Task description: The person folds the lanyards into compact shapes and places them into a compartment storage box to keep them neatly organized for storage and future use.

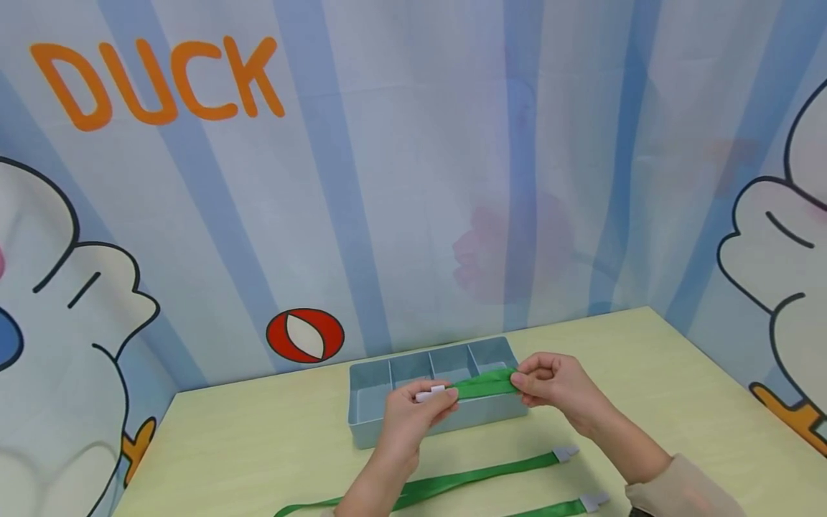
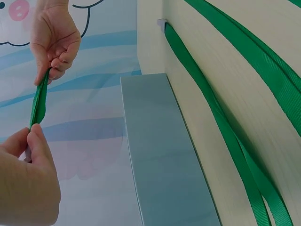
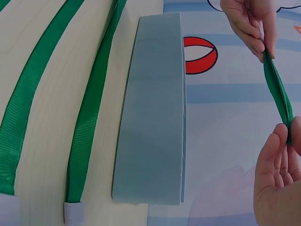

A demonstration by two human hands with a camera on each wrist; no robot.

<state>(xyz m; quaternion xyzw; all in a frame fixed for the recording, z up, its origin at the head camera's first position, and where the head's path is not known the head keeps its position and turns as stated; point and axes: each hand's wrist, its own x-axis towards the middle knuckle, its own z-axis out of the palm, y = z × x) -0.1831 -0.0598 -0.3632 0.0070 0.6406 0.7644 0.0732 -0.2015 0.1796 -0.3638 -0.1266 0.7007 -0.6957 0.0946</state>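
Green strap (image 1: 486,385) pinched at two spots in front of a four-part tray

The left hand (image 1: 413,418), at the lower centre of the head view, grips one end of the strap between thumb and fingers, with a white clip (image 1: 429,393) showing among them. The right hand (image 1: 563,389), just right of it in the frame, pinches the other end of the doubled band between thumb and fingertips. The short green stretch runs between the two hands, and both wrist views show it apart from the tray.

Behind it, at the lower centre, stands the blue-grey tray (image 1: 474,418), with three dividers making four compartments; the hands and strap cover part of it.

Nearer the bottom edge, two more green straps lie on the table. The upper strap (image 1: 481,475) passes behind the left forearm and ends in a pale clip (image 1: 566,454) at the lower right; the lower strap (image 1: 549,510) is cut by the frame and has a similar end piece (image 1: 593,500). A light sleeve (image 1: 688,490) shows at the lower right.

The pale yellow table (image 1: 245,438) reaches back to a blue-striped backdrop (image 1: 420,179). Orange lettering (image 1: 158,85) reads DUCK at the upper left, a red and white oval (image 1: 305,335) sits left of the tray, and white cartoon figures fill both side edges.
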